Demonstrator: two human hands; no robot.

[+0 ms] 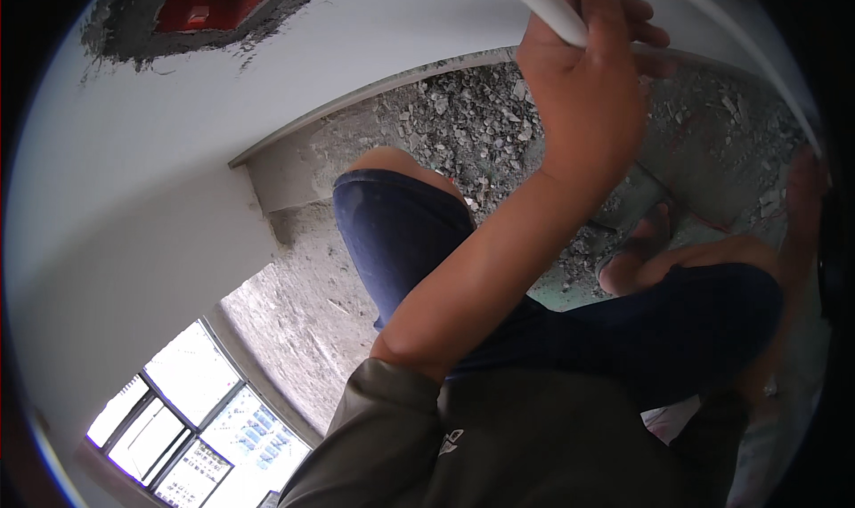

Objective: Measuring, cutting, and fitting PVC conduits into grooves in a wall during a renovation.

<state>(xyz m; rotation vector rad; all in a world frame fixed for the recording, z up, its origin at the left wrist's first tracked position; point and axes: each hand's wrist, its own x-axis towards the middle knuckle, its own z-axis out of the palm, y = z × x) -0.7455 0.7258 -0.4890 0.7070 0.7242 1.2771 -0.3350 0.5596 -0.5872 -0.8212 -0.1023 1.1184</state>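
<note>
My left hand (592,81) is raised at the top, its fingers closed round a white pipe (545,5) that runs up out of view. Right of it, a long white length of pipe (744,36) curves down to the right rim. There my right hand (806,178) closes at its lower end, dim and partly cut off by the dark edge. Whether the two white lengths are one bent pipe cannot be seen, since the top lies outside the picture.
A red recessed box (209,5) ringed with rough grey mortar sits in the white wall (294,72). Grey rubble (468,116) lies along the wall's foot. My bent knees (401,205) and a sandalled foot (637,250) are below. A bright window (200,419) stands at lower left.
</note>
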